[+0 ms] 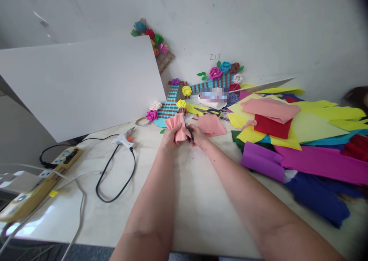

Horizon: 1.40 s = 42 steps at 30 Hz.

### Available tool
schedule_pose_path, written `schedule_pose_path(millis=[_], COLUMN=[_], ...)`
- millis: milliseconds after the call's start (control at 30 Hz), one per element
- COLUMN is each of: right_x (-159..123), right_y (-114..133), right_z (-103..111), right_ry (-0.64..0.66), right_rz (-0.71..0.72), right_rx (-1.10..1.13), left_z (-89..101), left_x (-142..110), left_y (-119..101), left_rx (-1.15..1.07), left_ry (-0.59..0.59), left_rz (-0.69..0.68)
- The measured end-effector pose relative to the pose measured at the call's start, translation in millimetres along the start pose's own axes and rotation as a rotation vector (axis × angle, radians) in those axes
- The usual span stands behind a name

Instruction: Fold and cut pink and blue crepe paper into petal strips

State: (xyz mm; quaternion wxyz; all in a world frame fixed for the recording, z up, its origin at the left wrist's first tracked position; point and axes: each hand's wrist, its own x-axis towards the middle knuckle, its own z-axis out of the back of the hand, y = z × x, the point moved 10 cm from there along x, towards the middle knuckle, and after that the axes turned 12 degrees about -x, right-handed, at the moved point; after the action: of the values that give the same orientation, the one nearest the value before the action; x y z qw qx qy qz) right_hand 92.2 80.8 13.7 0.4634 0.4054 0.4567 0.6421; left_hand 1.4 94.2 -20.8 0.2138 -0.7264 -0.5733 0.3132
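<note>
My left hand grips a piece of pink crepe paper above the middle of the table. In my right hand is a pair of scissors with dark handles. Their blades point up and away, along the right side of the held paper. Whether the blades are cutting into it I cannot tell. Another pink crepe paper piece lies on the table just right of my right hand. Behind my hands stands a blue woven guitar shape with paper flowers round it.
A hot glue gun and its black cord lie left of my arms, near a power strip. Stacked coloured paper covers the right side. A white board leans at the back left. Another pair of scissors lies behind.
</note>
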Motion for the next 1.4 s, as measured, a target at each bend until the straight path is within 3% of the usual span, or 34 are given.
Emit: schedule_pose_path(millis=[100,200,467,733,933,1400], right_x=[0.4,2.5,7.1,1.8,1.3,5.0], right_y=[-0.5,-1.5,-3.7,-1.4,-1.7,-4.2], right_z=[2.2,2.9,2.8,2.6,2.0,5.2], right_ry=[-0.014,-0.022,-0.054,-0.027,-0.009,-0.033], right_rz=[0.005,0.027,0.041,0.027,0.020,0.044], right_rx=[-0.012,-0.009,-0.027,0.039,0.028,0.024], left_z=[-2.2,-1.4,3.8,-0.3,-1.4,2.7], left_x=[0.6,1.3,1.9,1.2,1.4,-1.2], left_y=[-9.7,-11.0,-9.3,-12.9,-9.3,-14.4], left_rx=[0.052,0.062,0.080,0.061,0.064,0.099], left_ry=[0.035,0.033,-0.030,0.007,0.025,-0.055], left_rz=[-0.114,-0.135,-0.091,-0.143,-0.102,-0.154])
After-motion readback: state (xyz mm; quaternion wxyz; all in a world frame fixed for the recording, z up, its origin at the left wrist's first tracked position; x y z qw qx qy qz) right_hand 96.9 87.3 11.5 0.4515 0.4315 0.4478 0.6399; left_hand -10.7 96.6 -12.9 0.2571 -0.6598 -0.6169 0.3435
